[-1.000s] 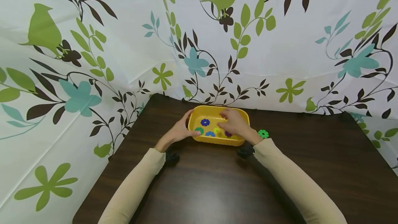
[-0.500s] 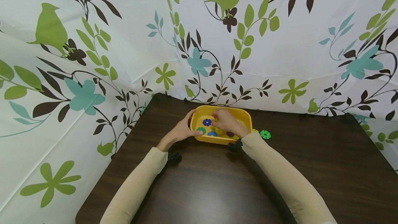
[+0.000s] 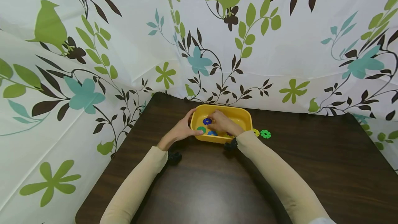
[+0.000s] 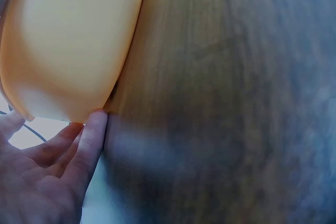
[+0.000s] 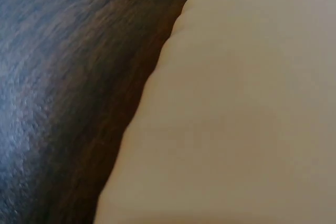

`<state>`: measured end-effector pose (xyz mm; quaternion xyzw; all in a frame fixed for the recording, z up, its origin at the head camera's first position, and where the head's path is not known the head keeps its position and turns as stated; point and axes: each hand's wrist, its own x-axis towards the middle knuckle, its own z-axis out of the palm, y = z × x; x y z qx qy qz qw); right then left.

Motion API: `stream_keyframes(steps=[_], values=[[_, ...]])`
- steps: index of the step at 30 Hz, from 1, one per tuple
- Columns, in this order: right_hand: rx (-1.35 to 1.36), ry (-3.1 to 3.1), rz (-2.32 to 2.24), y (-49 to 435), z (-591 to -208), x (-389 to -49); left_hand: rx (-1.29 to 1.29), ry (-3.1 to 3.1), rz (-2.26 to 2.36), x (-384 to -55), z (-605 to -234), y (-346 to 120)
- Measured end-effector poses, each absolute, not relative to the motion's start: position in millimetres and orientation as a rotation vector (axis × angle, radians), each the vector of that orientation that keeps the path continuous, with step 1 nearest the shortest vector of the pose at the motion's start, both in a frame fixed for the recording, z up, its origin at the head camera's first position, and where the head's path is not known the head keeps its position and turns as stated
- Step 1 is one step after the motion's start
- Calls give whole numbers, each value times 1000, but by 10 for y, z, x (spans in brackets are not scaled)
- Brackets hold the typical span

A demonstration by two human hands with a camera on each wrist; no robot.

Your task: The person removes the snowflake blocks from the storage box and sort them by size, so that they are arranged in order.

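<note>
A yellow plastic tub stands near the back edge of the dark table. My left hand grips its left end, thumb over the front rim; in the left wrist view that hand has its fingers against the tub's outer side. Inside the tub, my right hand reaches down, with finger and thumb apart near a dark blue notched disc. A teal disc and a lighter blue disc lie near the front wall. My right hand partly hides other discs.
Just right of the tub, a green notched disc and a yellow one lie on the table. A patterned curtain hangs behind the back edge. Sleeve cloth fills much of the right wrist view.
My right hand has moved left and down within the tub, toward the dark blue disc. The yellow disc beside the tub has come into sight. My left hand keeps its grip.
</note>
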<state>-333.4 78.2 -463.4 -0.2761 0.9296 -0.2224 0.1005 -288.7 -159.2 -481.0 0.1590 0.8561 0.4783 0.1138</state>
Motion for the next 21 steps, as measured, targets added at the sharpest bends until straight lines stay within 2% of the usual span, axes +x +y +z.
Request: stream_keyframes(steps=[21], values=[[-653,2783,-669,691,-4619,-3278,492,2497,1410,-2890,-4806,-1590]])
